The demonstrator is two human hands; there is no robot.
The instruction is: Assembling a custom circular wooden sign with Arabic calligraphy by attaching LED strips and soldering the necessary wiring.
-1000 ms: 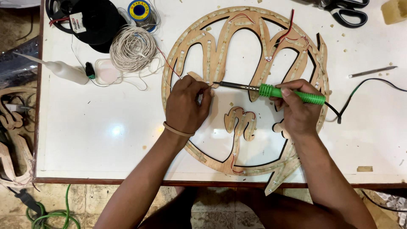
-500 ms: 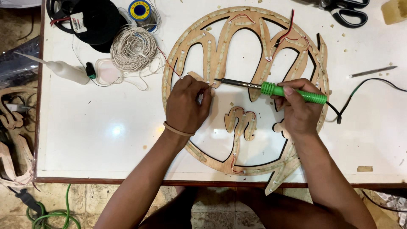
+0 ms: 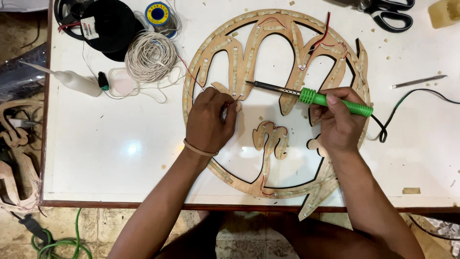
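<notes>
A: Tabletop (image 3: 120,158) bare left of the frame (image 3: 225,175), front edge near.

B: Left hand (image 3: 209,120) pinches wire (image 3: 235,99) on frame; right hand (image 3: 338,122) grips iron (image 3: 316,98), tip just right.

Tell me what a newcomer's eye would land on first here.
The big round wooden cutout fills the middle of the white table, with thin strips and red wires running along its curves. Over it, the right hand holds a soldering iron by its bright green handle, tip pointing left, while the left hand pinches a thin wire at the cutout's left side. A coil of white wire lies at upper left.
</notes>
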